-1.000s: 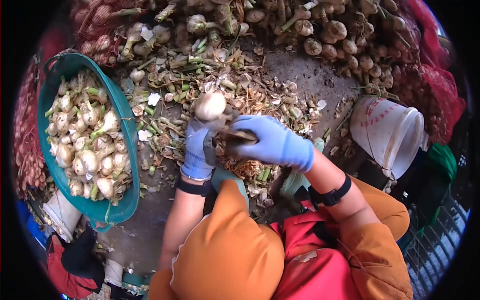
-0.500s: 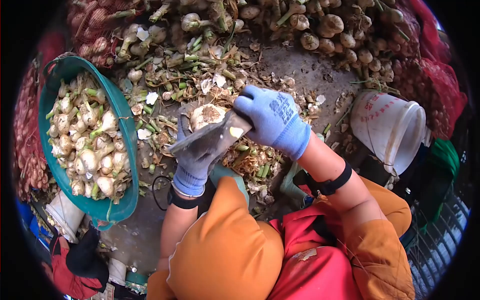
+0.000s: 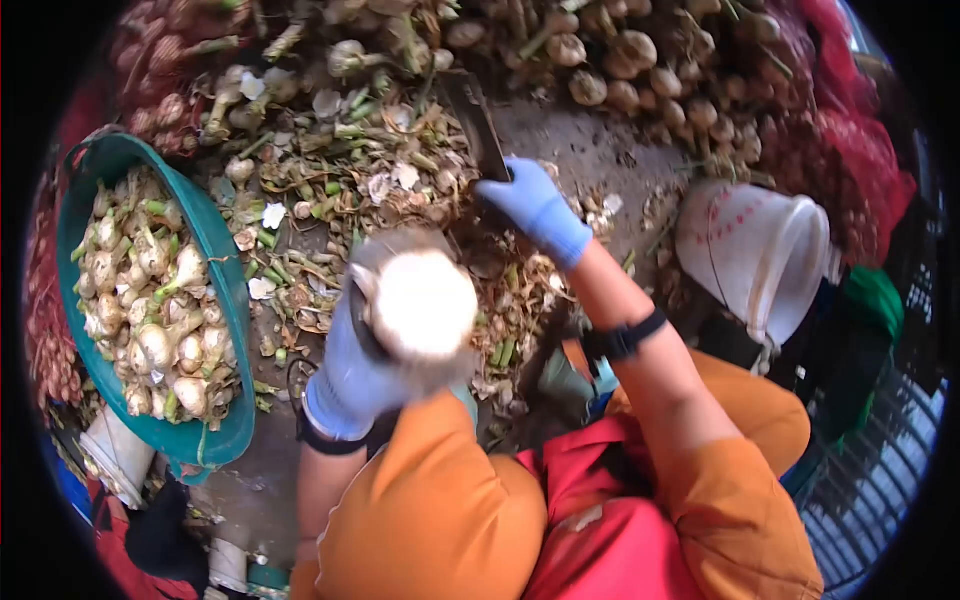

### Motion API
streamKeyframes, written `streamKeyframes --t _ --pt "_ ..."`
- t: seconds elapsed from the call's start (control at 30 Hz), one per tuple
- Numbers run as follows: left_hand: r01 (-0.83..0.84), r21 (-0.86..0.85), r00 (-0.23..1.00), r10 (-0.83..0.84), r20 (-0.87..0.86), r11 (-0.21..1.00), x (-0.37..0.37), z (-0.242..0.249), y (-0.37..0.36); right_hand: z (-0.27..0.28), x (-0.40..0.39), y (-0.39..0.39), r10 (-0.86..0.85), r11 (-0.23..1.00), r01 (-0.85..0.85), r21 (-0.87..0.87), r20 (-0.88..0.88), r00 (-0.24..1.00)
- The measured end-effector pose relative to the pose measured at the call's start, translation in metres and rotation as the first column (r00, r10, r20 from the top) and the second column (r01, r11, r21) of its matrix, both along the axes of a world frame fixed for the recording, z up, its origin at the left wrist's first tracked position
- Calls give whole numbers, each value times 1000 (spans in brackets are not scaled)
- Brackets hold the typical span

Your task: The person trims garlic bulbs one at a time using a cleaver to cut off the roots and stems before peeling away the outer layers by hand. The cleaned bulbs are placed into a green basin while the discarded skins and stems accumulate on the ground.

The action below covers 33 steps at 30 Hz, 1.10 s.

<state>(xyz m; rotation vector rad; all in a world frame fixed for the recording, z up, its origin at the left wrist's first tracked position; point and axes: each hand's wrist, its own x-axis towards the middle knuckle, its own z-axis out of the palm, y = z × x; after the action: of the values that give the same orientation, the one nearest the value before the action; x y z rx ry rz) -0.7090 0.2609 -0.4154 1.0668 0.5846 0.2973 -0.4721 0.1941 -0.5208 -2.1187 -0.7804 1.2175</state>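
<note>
In a blue glove, my left hand (image 3: 352, 360) is wrapped round a large pale garlic bulb (image 3: 425, 303), whose root side looks white and overexposed. My right hand (image 3: 530, 200), also gloved in blue, grips the handle of a broad dark knife (image 3: 473, 122). The blade points up and away from me, apart from the bulb. Below and between my hands lie cut stems and peelings (image 3: 510, 335) on the ground. To the left stands a teal tub (image 3: 225, 270) filled with trimmed garlic bulbs (image 3: 155, 345).
Untrimmed garlic (image 3: 630, 55) is heaped along the far side, beside red net sacks (image 3: 860, 170). A white bucket (image 3: 735, 245) lies tilted at the right. Blue slatted plastic (image 3: 870, 510) is at lower right. Another person's red sleeve (image 3: 125, 545) shows at lower left.
The knife has swung away from the bulb, with its blade now pointing forward. My left hand has come nearer the camera and turned the bulb's pale face up. The view has shifted slightly.
</note>
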Motion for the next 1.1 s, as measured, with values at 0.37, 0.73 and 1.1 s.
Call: streamKeyframes --t 0.37,0.73,1.1 --pt "-427 25 904 427 -10 904 -8 -43 12 60 16 -18 525 850 -434 -300 398 752" --pt "-14 -762 869 385 311 647 5 -74 22 6 81 -22 -332 922 247 298 277 902" --pt "-100 272 911 198 -361 957 -7 -82 -10 85 -51 -21 285 931 -329 157 249 926"
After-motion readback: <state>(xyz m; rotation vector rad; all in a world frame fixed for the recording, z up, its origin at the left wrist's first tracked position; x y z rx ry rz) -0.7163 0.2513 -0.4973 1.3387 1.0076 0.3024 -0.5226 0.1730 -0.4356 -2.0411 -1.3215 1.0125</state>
